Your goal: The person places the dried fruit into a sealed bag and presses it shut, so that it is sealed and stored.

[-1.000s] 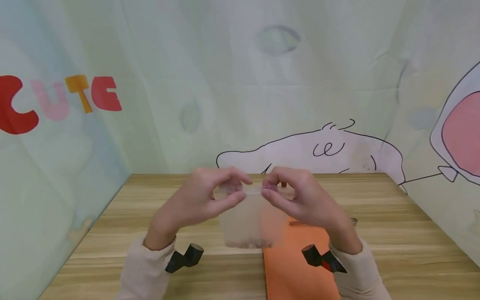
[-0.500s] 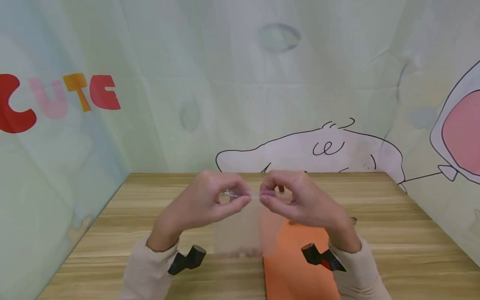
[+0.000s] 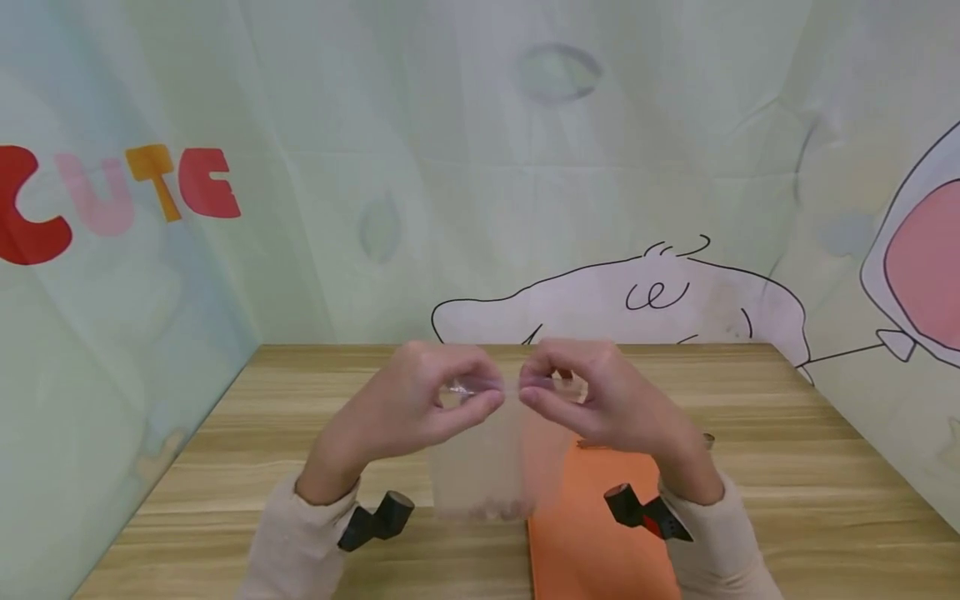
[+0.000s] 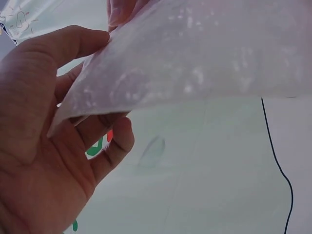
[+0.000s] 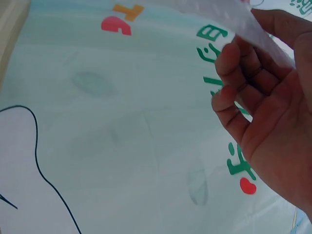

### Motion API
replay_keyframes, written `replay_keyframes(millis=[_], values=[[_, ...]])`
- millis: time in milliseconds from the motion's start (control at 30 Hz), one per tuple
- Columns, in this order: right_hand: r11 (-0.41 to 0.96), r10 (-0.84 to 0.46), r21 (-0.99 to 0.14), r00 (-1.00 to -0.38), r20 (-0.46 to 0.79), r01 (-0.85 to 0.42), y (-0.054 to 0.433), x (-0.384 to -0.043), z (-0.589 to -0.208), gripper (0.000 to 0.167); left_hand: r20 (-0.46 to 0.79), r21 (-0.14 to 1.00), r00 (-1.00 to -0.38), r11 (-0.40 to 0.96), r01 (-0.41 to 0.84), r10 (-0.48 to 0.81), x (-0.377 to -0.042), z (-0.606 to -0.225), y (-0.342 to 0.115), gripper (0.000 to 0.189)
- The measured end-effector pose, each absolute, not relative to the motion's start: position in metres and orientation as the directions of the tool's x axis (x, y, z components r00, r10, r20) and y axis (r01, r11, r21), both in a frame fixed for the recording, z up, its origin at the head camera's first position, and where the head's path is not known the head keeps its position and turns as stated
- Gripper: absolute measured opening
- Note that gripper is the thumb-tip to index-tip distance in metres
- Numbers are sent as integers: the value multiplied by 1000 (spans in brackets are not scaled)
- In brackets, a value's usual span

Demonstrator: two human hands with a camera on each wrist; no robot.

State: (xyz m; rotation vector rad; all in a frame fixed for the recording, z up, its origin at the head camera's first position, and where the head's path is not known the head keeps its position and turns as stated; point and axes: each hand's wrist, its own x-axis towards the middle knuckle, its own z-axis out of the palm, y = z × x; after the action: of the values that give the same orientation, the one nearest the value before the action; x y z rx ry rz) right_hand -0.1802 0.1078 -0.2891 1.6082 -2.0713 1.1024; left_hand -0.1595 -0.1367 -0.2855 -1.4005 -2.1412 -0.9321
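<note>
A translucent plastic bag (image 3: 480, 475) hangs upright between my hands above the table, its lower edge a little dark and crinkled. With thumb and fingertips, my left hand (image 3: 420, 396) pinches its top edge left of centre. My right hand (image 3: 600, 396) pinches the same edge a short way to the right, the two sets of fingertips almost meeting. From below, the left wrist view shows the cloudy bag (image 4: 195, 63) stretching away from the left hand (image 4: 53, 126). Part of the bag (image 5: 234, 17) also runs into the right hand (image 5: 273, 97).
An orange flat item (image 3: 600, 525) with a toothed-looking strip at its far edge lies on the wooden table (image 3: 225, 467), below and right of the bag. A small round object (image 3: 708, 440) shows partly behind my right wrist. A printed cloth backdrop (image 3: 337, 167) stands behind and beside the table.
The left thumb and fingers have come together on the bag's top edge. Both hands have drawn slightly closer, and the bag hangs a little lower. In the last half second little has moved.
</note>
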Motion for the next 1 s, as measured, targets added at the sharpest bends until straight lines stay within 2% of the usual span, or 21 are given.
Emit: replay_keyframes(millis=[167,233,367,467,600,867,1000], values=[[133,-692,-407,-379,615,-904,122,-181,-285,23,658,294,-422,304,906,623,-158,-283,-141,4],[142,-691,-389,-372,619,-910,123,-182,-284,23,661,284,-430,325,902,615,-157,-282,-142,3],[121,-688,-326,-316,653,-937,119,-183,-284,21,676,208,-426,399,893,601,-153,-282,-142,5],[80,-688,-289,-262,676,-954,113,-183,-286,16,695,128,-399,443,887,598,-151,-282,-138,7],[57,-702,-289,-245,669,-955,107,-182,-288,11,702,89,-370,440,894,609,-150,-283,-134,7],[82,-710,-413,-344,614,-907,107,-186,-292,20,680,64,-368,449,891,634,-153,-285,-132,9],[83,-699,-388,-332,633,-918,108,-186,-294,20,678,70,-380,459,886,630,-154,-286,-133,9]])
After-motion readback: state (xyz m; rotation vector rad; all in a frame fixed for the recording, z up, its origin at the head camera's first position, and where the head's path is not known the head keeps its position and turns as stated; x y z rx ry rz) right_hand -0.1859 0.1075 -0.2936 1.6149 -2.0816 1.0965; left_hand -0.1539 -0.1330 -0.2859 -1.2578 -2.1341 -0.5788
